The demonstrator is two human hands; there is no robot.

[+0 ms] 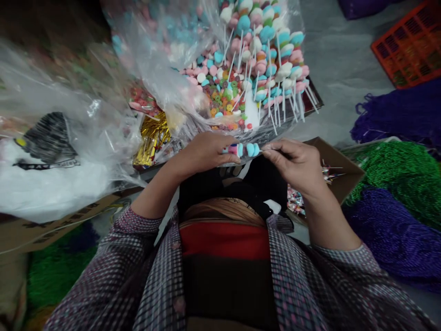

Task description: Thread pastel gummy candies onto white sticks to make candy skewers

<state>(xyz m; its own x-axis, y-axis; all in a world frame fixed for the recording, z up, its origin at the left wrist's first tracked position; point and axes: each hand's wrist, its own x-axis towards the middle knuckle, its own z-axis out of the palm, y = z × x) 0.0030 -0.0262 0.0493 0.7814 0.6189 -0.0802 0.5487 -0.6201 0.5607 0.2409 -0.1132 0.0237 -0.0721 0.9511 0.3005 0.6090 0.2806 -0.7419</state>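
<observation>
My left hand (205,154) is closed, with thumb and fingers around a short row of pink, white and blue candies (234,149). Just to its right, two blue candy pieces (252,149) sit at the end of a thin stick pinched in my right hand (298,163). Most of that stick is hidden by the fingers. A small gap separates the blue pieces from the candies in the left hand. Beyond my hands lie finished-looking candy skewers (270,59) on white sticks, beside loose ring-shaped gummies (222,96) and round pink, white and blue candies (210,69).
Clear plastic bags (151,59) cover the far left. Gold tinsel (151,138) lies near my left wrist. A cardboard box (341,170) with small wrapped items stands right of my lap. Purple strands (389,243), green strands (403,179) and an orange crate (409,46) are farther right.
</observation>
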